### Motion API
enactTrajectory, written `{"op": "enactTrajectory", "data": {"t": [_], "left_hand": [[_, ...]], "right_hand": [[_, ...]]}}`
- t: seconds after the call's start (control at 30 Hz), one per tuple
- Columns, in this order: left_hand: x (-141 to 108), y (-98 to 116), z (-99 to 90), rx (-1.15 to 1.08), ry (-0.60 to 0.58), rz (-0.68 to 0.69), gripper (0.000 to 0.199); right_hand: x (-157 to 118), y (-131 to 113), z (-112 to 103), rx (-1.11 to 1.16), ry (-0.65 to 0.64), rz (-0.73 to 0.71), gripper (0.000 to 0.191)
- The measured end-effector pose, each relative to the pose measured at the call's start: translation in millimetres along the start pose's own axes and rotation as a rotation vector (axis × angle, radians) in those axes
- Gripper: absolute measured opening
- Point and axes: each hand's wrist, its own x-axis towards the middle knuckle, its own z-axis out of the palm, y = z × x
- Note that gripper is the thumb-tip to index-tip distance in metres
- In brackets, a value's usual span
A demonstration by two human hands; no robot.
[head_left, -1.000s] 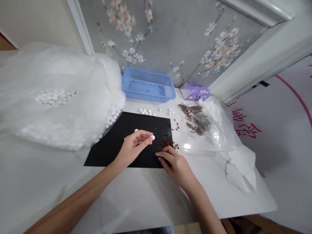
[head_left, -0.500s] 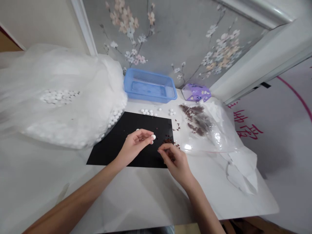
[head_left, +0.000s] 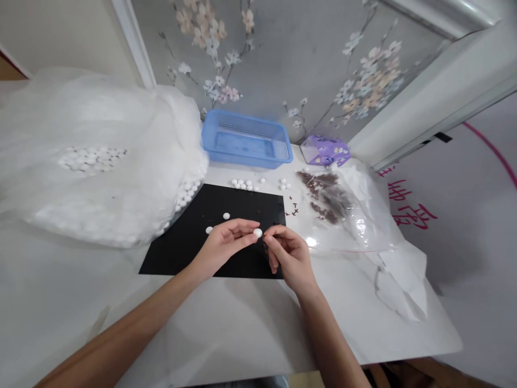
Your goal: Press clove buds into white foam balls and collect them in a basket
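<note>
Between the thumb and fingertips of my left hand [head_left: 226,242] is a small white ball [head_left: 257,233]. My right hand [head_left: 288,253] is closed in a pinch just right of that ball; what its fingertips hold is too small to make out. Both hands are above a black sheet [head_left: 177,248]. Two more balls lie there, an upper white ball [head_left: 226,216] and a lower white ball [head_left: 209,230] beside my left hand. The right hand mostly hides a pile of small brown pieces. Several loose brown pieces [head_left: 295,208] lie past the sheet's right edge.
A large translucent bag of white balls [head_left: 100,199] bulges over the left side. Behind the sheet are a cluster of white balls [head_left: 243,185], a blue basket [head_left: 246,159] and a purple packet [head_left: 325,151]. At right lies a clear bag of brown pieces [head_left: 343,215].
My hands have come together, the right one moving up toward the ball in my left. Two balls on the sheet now show more fully. The view has shifted slightly.
</note>
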Motion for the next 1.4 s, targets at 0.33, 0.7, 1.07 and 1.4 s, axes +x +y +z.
{"op": "enactTrajectory", "data": {"t": [0.33, 0.7, 1.07, 1.4], "left_hand": [[0.4, -4.5, 0.4, -0.007, 0.014, -0.031, 0.024], [-1.8, -12.7, 2.6, -0.132, 0.013, -0.094, 0.019], [-5.3, -14.1, 9.0, -0.335, 0.022, -0.195, 0.016], [-6.7, -13.7, 9.6, -0.334, -0.020, -0.168, 0.014]], "right_hand": [[-1.7, 2.9, 3.1, 0.060, -0.007, 0.004, 0.014], [-4.5, 7.0, 12.7, 0.116, 0.027, -0.036, 0.014], [-7.5, 7.0, 21.3, 0.312, -0.020, 0.022, 0.011], [-8.7, 5.6, 25.5, 0.369, -0.001, 0.027, 0.009]]}}
